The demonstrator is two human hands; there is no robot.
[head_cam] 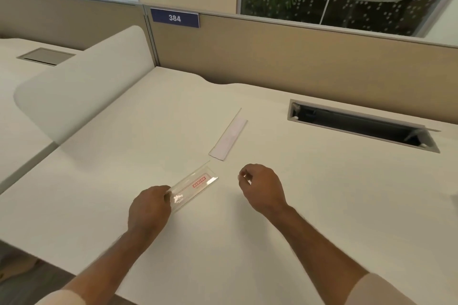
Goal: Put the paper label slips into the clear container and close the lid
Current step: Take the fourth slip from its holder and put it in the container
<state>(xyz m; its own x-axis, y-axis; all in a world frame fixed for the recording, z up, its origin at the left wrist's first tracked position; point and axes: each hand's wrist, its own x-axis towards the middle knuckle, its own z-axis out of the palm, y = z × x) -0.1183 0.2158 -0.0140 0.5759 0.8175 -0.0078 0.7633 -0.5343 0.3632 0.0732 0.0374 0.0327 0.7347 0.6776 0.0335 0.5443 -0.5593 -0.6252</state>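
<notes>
A long, flat clear container [195, 187] with a red printed label lies on the white desk [322, 205], angled toward the upper right. My left hand [148, 210] grips its near end with curled fingers. A stack of white paper label slips [229, 138] lies on the desk just beyond the container's far end, along the same diagonal. My right hand [262, 187] hovers to the right of the container with its fingers curled loosely, and I see nothing in it. I cannot tell whether the container's lid is open or closed.
An open cable tray slot [359, 125] is cut into the desk at the right rear. A beige partition [272, 57] with a blue "384" sign [174, 18] runs behind. A white rounded divider [81, 86] separates a neighbouring desk on the left.
</notes>
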